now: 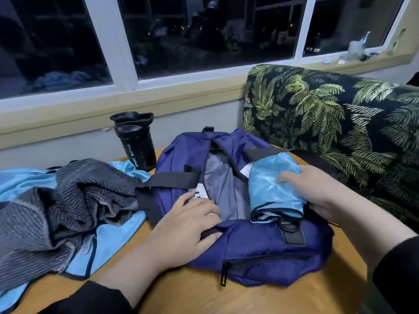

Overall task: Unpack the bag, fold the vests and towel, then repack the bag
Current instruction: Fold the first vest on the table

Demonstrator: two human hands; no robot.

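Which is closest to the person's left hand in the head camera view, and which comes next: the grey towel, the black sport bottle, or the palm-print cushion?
From the left hand, which rests on the blue bag:
1. Grey towel, crumpled just to its left on the table.
2. Black sport bottle, standing behind, near the wall.
3. Palm-print cushion, far right, beyond the bag.

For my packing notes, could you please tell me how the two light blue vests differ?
The light blue vest in the right hand is bundled over the open navy bag; the light blue vest on the table lies spread under the grey striped towel. Both are shiny blue with dark trim.
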